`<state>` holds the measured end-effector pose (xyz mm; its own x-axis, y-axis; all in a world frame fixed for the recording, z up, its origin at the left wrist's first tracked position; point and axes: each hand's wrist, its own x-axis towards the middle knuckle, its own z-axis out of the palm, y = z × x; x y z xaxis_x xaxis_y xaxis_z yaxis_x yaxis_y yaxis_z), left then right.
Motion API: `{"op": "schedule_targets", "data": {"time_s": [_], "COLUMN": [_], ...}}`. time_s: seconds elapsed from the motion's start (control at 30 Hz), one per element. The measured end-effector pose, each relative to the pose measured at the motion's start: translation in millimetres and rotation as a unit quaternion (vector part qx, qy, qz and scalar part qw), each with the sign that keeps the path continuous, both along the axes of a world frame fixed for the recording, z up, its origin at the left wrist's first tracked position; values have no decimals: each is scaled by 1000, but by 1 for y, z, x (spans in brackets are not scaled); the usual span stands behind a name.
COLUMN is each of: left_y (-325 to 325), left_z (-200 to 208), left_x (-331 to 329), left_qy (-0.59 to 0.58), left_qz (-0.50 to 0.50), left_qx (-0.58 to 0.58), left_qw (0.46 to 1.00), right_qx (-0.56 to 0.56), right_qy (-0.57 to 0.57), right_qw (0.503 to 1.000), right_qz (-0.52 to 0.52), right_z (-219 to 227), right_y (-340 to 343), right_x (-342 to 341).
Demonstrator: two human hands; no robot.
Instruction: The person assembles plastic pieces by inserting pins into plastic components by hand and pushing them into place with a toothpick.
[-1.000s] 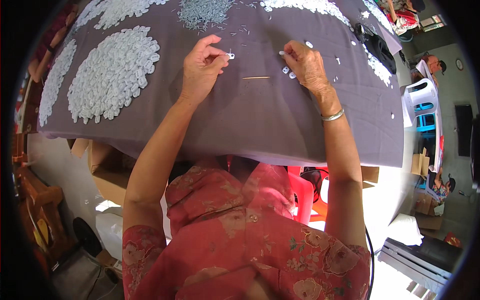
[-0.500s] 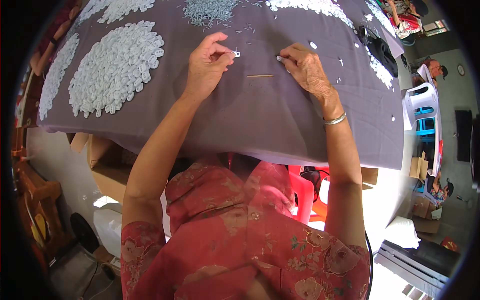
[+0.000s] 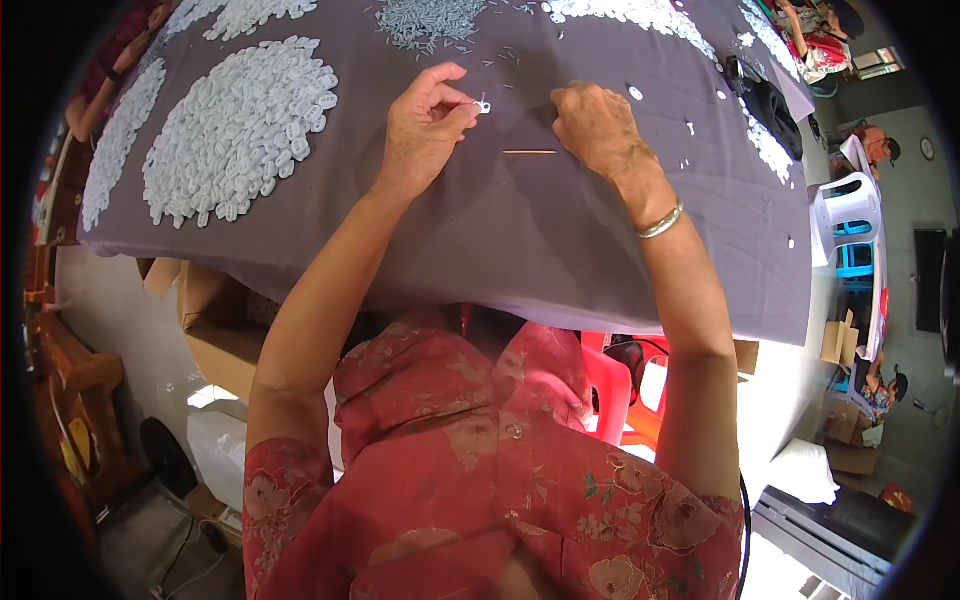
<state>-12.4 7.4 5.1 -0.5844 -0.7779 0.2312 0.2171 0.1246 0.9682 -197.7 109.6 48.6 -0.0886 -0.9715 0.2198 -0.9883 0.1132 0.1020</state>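
My left hand point(image 3: 428, 130) pinches a small white plastic piece point(image 3: 485, 107) with a hole in it, between thumb and forefinger. A thin pin seems to stick up from that piece. My right hand point(image 3: 598, 125) is closed, knuckles up, a short way to the right; whatever its fingertips hold is hidden behind them. Between the hands, on the grey-purple cloth point(image 3: 450, 240), lies a thin wooden toothpick point(image 3: 530, 151). A few small grey pins point(image 3: 508, 87) lie loose beyond the hands.
A large heap of white plastic pieces point(image 3: 235, 135) spreads at the left. At the far side lie a pile of grey pins point(image 3: 430, 22) and more white pieces point(image 3: 640, 15). A black cloth-like item point(image 3: 765, 100) rests at the right. Other people sit around.
My right hand has turned over and moved slightly left, so its fingertips no longer show. The left hand keeps its pinch on the white piece. The whole view has shifted slightly.
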Motion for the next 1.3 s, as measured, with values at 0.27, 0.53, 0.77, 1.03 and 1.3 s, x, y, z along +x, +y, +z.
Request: {"op": "schedule_targets", "data": {"time_s": [0.27,0.53,0.77,1.03,1.3], "left_y": [-1,1,1,1,1], "left_z": [-1,3,2,2,1], "left_x": [0,0,1,1,-2], "left_qy": [-1,-17,-15,-11,-13], "left_qz": [3,4,10,-2,-7], "left_qx": [16,12,7,4,-7], "left_qw": [1000,1000,1000,1000,1000], "right_qx": [17,-144,-148,-113,-92], "right_qy": [-27,-502,-342,-303,-628], "right_qw": [999,846,927,946,771], "right_qz": [-31,-105,-46,-35,-54], "right_z": [0,-24,-25,-9,-2], "right_y": [-13,-10,-1,10,-13], "right_x": [-6,-27,-24,-24,0]}}
